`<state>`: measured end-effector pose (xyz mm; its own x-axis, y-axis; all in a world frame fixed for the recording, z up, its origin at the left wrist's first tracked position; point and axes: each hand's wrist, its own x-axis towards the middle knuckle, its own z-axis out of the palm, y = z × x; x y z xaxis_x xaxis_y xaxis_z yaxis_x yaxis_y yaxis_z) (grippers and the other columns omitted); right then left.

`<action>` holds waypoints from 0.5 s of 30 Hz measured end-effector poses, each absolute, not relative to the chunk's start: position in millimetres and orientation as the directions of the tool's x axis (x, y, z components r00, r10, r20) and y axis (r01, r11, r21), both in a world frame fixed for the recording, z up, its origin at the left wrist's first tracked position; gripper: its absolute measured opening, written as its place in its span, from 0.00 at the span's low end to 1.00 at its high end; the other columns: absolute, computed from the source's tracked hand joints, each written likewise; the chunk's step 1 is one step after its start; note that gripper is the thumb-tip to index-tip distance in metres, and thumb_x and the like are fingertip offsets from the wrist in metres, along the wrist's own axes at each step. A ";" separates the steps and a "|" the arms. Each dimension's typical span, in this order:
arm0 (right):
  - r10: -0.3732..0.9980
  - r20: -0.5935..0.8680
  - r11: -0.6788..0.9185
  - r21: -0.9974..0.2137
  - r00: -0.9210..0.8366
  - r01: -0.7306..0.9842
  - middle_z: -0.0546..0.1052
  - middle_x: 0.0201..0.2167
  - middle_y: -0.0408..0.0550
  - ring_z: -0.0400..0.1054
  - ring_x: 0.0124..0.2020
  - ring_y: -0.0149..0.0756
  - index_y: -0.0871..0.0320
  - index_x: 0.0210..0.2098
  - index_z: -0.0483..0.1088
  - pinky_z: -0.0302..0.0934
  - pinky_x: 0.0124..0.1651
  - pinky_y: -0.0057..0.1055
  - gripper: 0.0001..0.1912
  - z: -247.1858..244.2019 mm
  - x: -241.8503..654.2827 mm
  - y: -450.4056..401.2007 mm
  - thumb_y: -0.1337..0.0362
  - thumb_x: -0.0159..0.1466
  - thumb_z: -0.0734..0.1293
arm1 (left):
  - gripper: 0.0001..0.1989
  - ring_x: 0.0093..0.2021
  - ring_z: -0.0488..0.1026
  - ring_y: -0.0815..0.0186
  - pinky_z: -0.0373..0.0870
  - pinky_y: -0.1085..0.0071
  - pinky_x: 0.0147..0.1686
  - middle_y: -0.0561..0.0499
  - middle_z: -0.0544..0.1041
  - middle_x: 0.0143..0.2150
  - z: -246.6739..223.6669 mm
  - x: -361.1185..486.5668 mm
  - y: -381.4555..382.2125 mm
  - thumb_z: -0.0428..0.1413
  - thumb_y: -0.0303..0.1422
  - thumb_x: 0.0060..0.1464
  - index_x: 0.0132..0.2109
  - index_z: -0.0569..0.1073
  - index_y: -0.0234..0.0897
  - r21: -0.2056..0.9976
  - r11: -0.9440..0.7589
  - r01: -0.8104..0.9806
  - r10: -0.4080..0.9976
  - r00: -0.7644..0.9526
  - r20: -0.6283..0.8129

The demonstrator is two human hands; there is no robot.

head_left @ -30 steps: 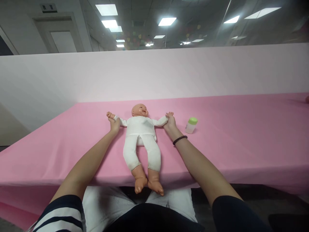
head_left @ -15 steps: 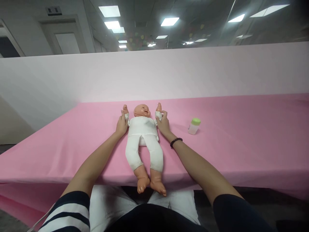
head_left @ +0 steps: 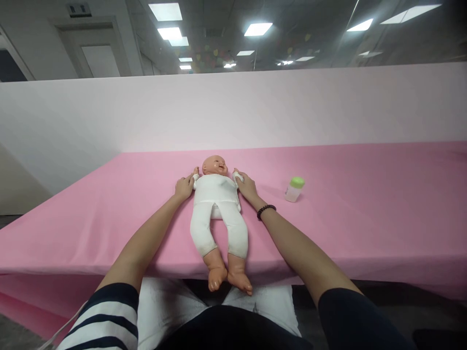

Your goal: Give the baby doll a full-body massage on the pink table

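Note:
A baby doll (head_left: pixel 217 189) with a white cloth body lies on its back on the pink tablecloth (head_left: pixel 350 204), head away from me and feet over the near edge. My left hand (head_left: pixel 184 186) is closed around the doll's arm on the left, close to its shoulder. On the other side, my right hand (head_left: pixel 248 187) grips the opposite arm, with white cloth showing between thumb and fingers. Both doll arms are bent up beside the head, and only their small hands peek out. The doll's face is turned to the right.
A small translucent bottle with a green cap (head_left: pixel 295 188) stands right of my right hand. A low white partition (head_left: pixel 233 112) runs along the table's far edge, with glass above it. My legs are under the near edge.
Both doll arms have come down from pointing upward to a lower, more folded position near the shoulders, with my hands still on them. The bottle stays where it was.

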<state>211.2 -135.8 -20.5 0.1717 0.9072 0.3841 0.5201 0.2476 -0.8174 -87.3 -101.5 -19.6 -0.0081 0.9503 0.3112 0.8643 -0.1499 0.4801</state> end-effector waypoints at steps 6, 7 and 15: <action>0.921 0.320 0.175 -0.850 0.223 0.497 0.78 0.59 0.55 0.72 0.60 0.52 0.56 0.60 0.74 0.64 0.64 0.47 0.23 -20.7 211.3 -133.8 0.57 0.68 0.63 | 0.28 0.64 0.69 0.37 0.61 0.44 0.61 0.34 0.75 0.61 -10.4 -87.3 -107.7 0.41 0.46 0.70 0.68 0.73 0.49 0.468 -0.028 0.884 0.970 -0.089 0.226; 0.922 0.305 0.162 -0.864 0.238 0.476 0.79 0.59 0.55 0.72 0.59 0.51 0.56 0.59 0.74 0.64 0.64 0.47 0.23 -21.1 211.2 -133.3 0.56 0.68 0.63 | 0.28 0.64 0.68 0.37 0.61 0.43 0.61 0.34 0.75 0.61 -10.3 -88.3 -107.7 0.41 0.46 0.70 0.68 0.74 0.49 0.479 -0.029 0.877 0.971 -0.089 0.221; 0.942 0.081 0.083 -0.996 0.327 0.006 0.79 0.47 0.52 0.74 0.43 0.42 0.56 0.60 0.68 0.70 0.43 0.35 0.33 -15.8 225.0 -124.3 0.60 0.55 0.68 | 0.30 0.59 0.75 0.49 0.68 0.52 0.59 0.41 0.79 0.59 -24.2 -105.7 -93.1 0.51 0.40 0.66 0.73 0.65 0.42 0.882 -0.153 0.446 0.982 -0.030 0.186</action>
